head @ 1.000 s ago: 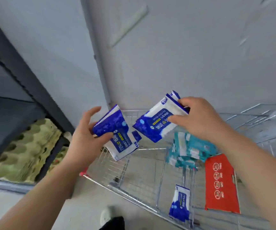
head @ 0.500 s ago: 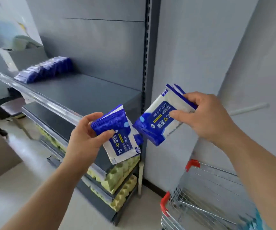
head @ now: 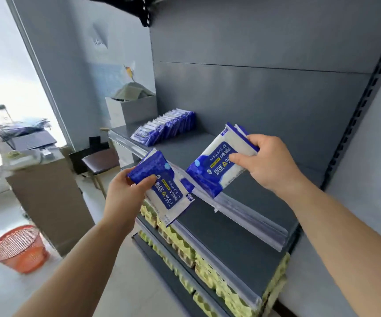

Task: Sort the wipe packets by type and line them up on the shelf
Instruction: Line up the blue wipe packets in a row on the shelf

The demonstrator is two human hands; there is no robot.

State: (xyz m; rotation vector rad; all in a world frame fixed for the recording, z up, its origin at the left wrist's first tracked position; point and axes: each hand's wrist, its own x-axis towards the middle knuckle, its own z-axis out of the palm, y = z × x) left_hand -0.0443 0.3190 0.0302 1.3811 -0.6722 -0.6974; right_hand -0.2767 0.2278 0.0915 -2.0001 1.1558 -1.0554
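Observation:
My left hand (head: 125, 193) grips a small stack of blue-and-white alcohol wipe packets (head: 166, 191) by their blue end, just in front of the grey shelf's front rail. My right hand (head: 267, 163) holds another few of the same blue-and-white wipe packets (head: 217, 165) by their top edge, hovering over the grey shelf (head: 265, 179). A row of matching blue wipe packets (head: 164, 128) leans in a line at the far left end of that shelf, near the back panel.
Green egg trays (head: 207, 257) fill the lower shelves. A white box (head: 131, 110) stands past the shelf's left end. A cardboard box (head: 47, 202), an orange mesh bin (head: 18, 248) and a dark chair (head: 100, 161) stand on the floor at left.
The view has swung left from the wire cart to the shelf. Both hands, each still holding packets, now sit at the shelf's front edge, the right one over the shelf.

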